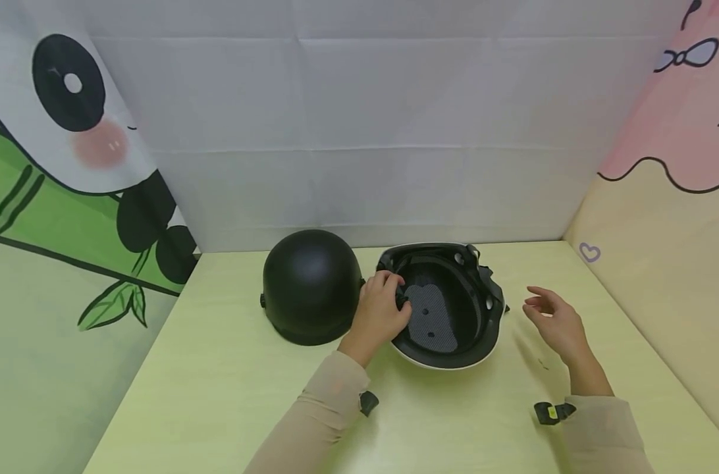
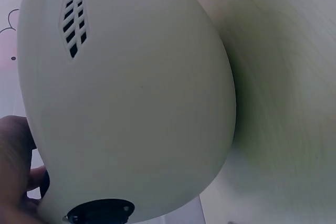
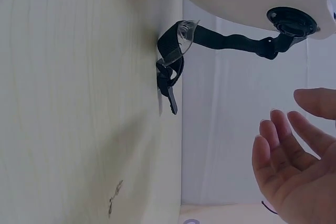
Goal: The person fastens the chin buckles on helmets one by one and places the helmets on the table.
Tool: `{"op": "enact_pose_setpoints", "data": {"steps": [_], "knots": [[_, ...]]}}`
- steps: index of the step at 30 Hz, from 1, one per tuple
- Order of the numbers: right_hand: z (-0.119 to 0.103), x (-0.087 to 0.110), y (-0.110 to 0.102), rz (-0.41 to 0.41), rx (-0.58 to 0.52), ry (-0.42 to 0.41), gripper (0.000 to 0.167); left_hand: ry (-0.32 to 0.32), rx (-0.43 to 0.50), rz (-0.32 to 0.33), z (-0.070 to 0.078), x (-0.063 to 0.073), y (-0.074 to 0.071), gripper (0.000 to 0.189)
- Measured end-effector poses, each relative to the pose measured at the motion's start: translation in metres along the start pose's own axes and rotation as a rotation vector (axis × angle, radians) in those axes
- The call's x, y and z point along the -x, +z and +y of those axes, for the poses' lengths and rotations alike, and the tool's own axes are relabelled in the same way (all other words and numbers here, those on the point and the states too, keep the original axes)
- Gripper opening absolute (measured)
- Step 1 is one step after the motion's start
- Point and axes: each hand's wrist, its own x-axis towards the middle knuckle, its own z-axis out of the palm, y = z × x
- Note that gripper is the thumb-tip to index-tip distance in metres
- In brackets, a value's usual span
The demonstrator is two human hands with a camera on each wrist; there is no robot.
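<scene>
A white helmet [image 1: 433, 316] lies upside down on the table, its black padded inside facing up. My left hand [image 1: 383, 308] grips its left rim, fingers curled over the edge. The left wrist view shows the smooth white shell [image 2: 142, 93] with slotted vents, and part of the left hand [image 2: 16, 166] at the rim. My right hand [image 1: 558, 322] hovers to the right of the helmet, apart from it, fingers loosely bent and holding nothing. In the right wrist view a black chin strap [image 3: 226, 41] with a buckle hangs from the shell down to the table.
A black helmet [image 1: 312, 286] stands dome up just left of the white one, near the left hand. The pale yellow table [image 1: 217, 395] ends at a white cloth backdrop [image 1: 365, 131]. Printed side panels [image 1: 667, 263] stand at left and right.
</scene>
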Motion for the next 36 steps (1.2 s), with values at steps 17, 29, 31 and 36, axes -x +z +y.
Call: {"op": "enact_pose_setpoints", "data": {"steps": [17,29,31,36], "knots": [[0.018,-0.023,0.004,-0.042,0.027,0.018,0.045,-0.064,-0.05,-0.111,0.001,-0.013,0.003,0.026],[0.023,-0.031,0.006,-0.08,0.003,0.043,0.047,-0.132,-0.062,-0.114,0.002,-0.018,0.006,0.014],[0.024,-0.032,0.006,-0.082,0.002,0.045,0.047,-0.133,-0.058,-0.107,0.001,-0.018,0.008,0.011],[0.025,-0.035,0.008,-0.087,0.008,0.05,0.046,-0.135,-0.047,-0.099,-0.001,-0.018,0.009,0.008]]}}
